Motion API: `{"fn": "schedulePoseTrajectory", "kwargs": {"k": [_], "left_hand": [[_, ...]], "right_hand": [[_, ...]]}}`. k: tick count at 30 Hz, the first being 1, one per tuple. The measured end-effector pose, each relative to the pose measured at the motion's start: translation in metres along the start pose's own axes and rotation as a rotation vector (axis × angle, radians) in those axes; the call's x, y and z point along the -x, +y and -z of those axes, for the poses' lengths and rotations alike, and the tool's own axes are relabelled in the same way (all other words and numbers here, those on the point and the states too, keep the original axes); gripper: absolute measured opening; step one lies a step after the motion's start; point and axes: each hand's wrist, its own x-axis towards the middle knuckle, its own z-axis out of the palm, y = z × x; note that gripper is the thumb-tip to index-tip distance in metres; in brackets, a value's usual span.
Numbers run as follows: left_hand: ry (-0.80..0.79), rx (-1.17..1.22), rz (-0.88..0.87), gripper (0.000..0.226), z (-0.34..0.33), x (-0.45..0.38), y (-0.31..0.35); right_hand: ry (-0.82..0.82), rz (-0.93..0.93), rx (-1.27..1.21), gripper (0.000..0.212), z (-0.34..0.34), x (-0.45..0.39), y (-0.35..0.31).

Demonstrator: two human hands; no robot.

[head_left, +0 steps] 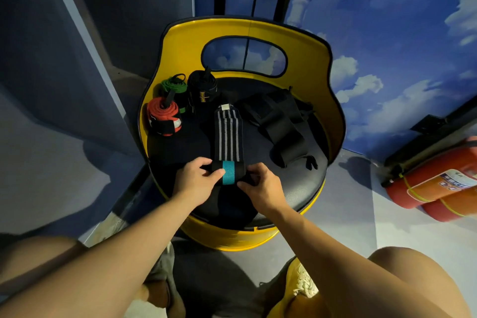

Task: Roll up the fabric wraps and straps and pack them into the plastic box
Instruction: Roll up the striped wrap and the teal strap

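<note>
The person is wearing no sleeves: both forearms are showing bare from the lower frame edge to the wrists. The left hand [197,180] and the right hand [260,190] are wearing no gloves, rings or watch. Both knees are showing bare at the lower corners. The right foot is wearing a tan shoe [300,283] with pale, frayed laces. The left foot is wearing a similar tan shoe [157,289], partly hidden by the left forearm.
</note>
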Motion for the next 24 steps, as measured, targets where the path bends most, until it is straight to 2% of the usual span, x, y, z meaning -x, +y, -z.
{"fn": "schedulePoseTrajectory", "kwargs": {"k": [5, 7, 9, 12, 15, 17, 19, 21, 24], "left_hand": [[-0.121, -0.076, -0.023, 0.052, 0.005, -0.006, -0.002], [-0.149, -0.103, -0.028, 0.040, 0.008, -0.012, -0.002], [-0.154, -0.160, -0.039, 0.018, 0.008, -0.020, -0.001], [-0.122, -0.208, -0.015, 0.030, 0.007, -0.032, 0.004], [-0.045, -0.143, 0.048, 0.042, 0.003, -0.040, 0.010], [0.027, -0.026, 0.106, 0.038, -0.004, -0.044, 0.012], [0.104, 0.146, 0.142, 0.030, -0.011, -0.046, 0.013], [0.139, 0.257, 0.132, 0.035, -0.016, -0.045, 0.015], [0.126, 0.250, 0.111, 0.038, -0.017, -0.039, 0.014]], "right_hand": [[-0.018, 0.037, 0.045, 0.032, 0.007, -0.011, 0.001], [-0.040, 0.027, 0.075, 0.031, 0.008, -0.016, 0.000], [-0.042, 0.015, 0.134, 0.031, 0.009, -0.024, -0.002], [-0.056, -0.003, 0.199, 0.031, 0.010, -0.037, -0.009], [-0.026, -0.035, 0.207, 0.039, 0.007, -0.046, -0.014], [0.027, -0.056, 0.188, 0.046, 0.003, -0.050, -0.017], [0.064, -0.103, 0.128, 0.042, -0.002, -0.051, -0.019], [0.099, -0.122, 0.079, 0.039, -0.006, -0.049, -0.019], [0.141, -0.098, 0.023, 0.039, -0.009, -0.040, -0.021]]}}
